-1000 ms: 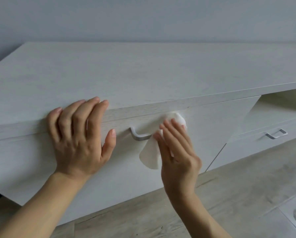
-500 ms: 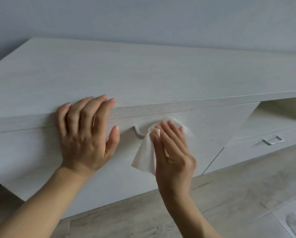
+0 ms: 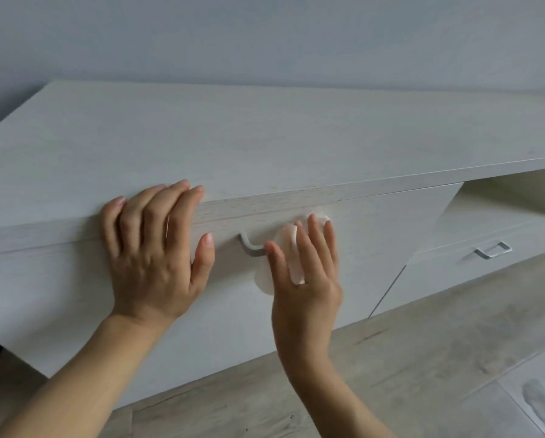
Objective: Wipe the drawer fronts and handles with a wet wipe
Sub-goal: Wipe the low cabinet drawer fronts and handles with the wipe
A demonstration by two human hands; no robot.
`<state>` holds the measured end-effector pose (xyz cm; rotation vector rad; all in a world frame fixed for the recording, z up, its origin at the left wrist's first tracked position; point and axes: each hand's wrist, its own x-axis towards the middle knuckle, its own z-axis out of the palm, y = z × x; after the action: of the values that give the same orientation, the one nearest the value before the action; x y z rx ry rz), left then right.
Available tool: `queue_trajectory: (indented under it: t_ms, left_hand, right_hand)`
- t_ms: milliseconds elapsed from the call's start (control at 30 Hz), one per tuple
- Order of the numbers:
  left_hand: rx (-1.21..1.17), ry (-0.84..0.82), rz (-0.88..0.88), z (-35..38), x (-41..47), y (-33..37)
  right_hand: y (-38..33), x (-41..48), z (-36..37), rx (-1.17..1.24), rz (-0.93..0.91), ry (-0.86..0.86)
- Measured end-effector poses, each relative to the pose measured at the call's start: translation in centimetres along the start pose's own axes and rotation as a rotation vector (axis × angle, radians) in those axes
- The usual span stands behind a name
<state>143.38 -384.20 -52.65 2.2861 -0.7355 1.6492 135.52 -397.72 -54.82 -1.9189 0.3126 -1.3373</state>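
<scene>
A pale wood-grain cabinet has a wide drawer front (image 3: 375, 248) with a grey metal handle (image 3: 250, 246). My right hand (image 3: 306, 276) presses a white wet wipe (image 3: 291, 248) flat against the drawer front, over the right part of the handle, fingers straight. Most of the wipe is hidden under the fingers. My left hand (image 3: 154, 248) rests flat on the cabinet's top edge and upper drawer front, left of the handle, fingers straight.
The cabinet top (image 3: 264, 137) runs to the right. A lower drawer with its own metal handle (image 3: 494, 249) sits at the right, below an open shelf (image 3: 502, 197). Pale wooden floor (image 3: 422, 358) lies below; a grey wall (image 3: 264, 36) stands behind.
My right hand has slid the wipe up and to the right along the handle, bunching it under the fingers. My left hand has stayed on the cabinet edge.
</scene>
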Motion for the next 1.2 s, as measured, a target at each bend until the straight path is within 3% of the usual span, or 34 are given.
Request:
queue_trajectory:
  t_ms: [167, 300, 367, 467, 533, 733, 1200]
  left_hand:
    - [0.003, 0.007, 0.028, 0.1, 0.0, -0.3]
    - [-0.002, 0.028, 0.016, 0.3, 0.1, -0.2]
    - [-0.001, 0.031, 0.016, 0.4, 0.1, -0.3]
    - [-0.01, 0.027, 0.012, 0.4, 0.0, -0.3]
    - [-0.017, 0.024, 0.01, 0.3, 0.0, -0.2]
    - [-0.019, 0.021, 0.011, 0.2, 0.1, -0.2]
    - [-0.036, 0.003, 0.0, -0.1, 0.1, -0.1]
  right_hand:
    - [1.5, -0.5, 0.3, -0.042, -0.167, -0.034]
    - [2.4, 0.8, -1.1, -0.077, -0.312, 0.052]
    - [0.9, 1.4, -1.0, -0.003, -0.176, 0.096]
    - [-2.0, 1.7, 0.3, 0.218, 0.281, 0.09]
    - [-2.5, 1.3, 0.9, 0.192, 0.343, 0.086]
    - [-0.8, -0.7, 1.2, -0.1, 0.03, 0.014]
    - [1.6, -0.7, 1.1, -0.06, -0.091, 0.015]
